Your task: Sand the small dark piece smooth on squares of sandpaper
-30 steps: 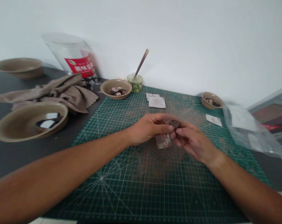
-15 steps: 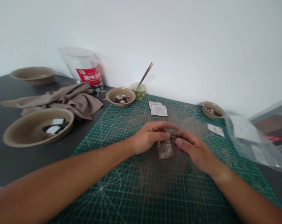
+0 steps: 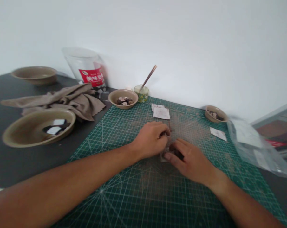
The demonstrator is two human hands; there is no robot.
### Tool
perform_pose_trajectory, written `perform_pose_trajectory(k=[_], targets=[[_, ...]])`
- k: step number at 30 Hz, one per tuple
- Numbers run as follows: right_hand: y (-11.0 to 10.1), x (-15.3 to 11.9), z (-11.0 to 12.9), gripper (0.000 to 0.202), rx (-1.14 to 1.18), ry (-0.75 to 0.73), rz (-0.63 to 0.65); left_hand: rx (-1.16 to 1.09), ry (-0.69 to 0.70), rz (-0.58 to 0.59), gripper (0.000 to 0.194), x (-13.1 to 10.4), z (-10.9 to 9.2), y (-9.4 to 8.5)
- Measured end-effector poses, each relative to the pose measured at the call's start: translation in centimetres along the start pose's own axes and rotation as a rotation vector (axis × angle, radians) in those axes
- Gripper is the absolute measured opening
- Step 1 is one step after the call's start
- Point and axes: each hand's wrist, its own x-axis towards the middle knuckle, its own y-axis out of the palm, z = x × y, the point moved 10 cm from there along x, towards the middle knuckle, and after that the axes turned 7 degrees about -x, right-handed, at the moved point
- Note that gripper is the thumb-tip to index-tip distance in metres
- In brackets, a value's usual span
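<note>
A small brownish-white square packet lies low over the green cutting mat, mostly covered by my hands. My left hand is closed at its upper left side, fingers curled in against the thumb; whatever they pinch is hidden. From the right, my right hand bends over the packet, its thumb against the near edge and its fingers curled at the far side. Beyond my hands, several similar pale square packets lie in an overlapping pile. Another flat packet lies to the right.
Bowls with dark and pale pieces stand at the back, the right and the left. A further bowl, a brown cloth, a clear tub, a green cup with sticks and a plastic bag surround the mat.
Both hands have come down over the packet and hide more of it. My left fingers have curled in, and my right hand has shifted slightly left and down.
</note>
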Motion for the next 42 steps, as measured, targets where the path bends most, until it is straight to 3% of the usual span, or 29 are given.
perform_pose_trajectory(k=[5,8,17,31,37,42], targets=[[-0.6,0.0,0.6,0.005,0.072,-0.081,-0.033,0.328,0.103,0.112,0.018,-0.4,-1.1,0.8],[-1.4,-0.1,1.1,0.007,0.079,-0.137,-0.094,0.391,0.132,0.172,0.017,-0.8,-1.4,1.0],[-0.5,-0.5,2.6,0.013,0.041,-0.282,-0.022,0.364,0.194,0.313,0.017,-1.5,-1.4,2.0],[0.0,-0.6,2.7,0.008,-0.036,-0.306,0.044,0.278,0.29,0.462,0.016,-2.2,-2.0,2.5],[0.0,-0.5,2.6,0.01,-0.018,-0.306,0.048,0.357,0.244,0.429,0.035,-2.2,-1.8,1.9],[-0.1,-0.6,2.5,0.008,-0.007,-0.303,0.043,0.455,0.249,0.415,0.039,-2.2,-1.4,1.5]])
